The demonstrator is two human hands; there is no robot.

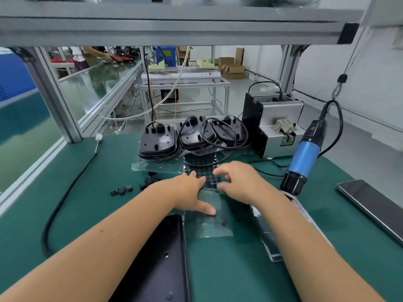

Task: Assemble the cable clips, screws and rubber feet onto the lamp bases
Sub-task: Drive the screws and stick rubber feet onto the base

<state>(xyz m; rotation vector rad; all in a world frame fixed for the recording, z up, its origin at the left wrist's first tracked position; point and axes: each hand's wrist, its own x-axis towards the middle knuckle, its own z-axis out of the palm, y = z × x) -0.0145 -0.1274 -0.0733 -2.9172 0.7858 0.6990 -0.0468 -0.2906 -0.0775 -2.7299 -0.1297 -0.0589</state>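
Pressing rubber-feet sheet (209, 171), lengthwise away, left hand (192, 192)

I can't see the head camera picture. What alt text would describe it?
Both hands, left hand flat and right hand with fingers curled, work a sheet of rubber feet on a green bench; black lamp bases wait behind, a blue screwdriver hangs right.

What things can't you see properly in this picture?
- Right hand: blurred in the head view; whether its fingers pinch anything is unclear.
- Sheet of rubber feet: partly covered by both hands.
- Black base: cut off by the bottom edge.
- Small black clips: too small to make out.
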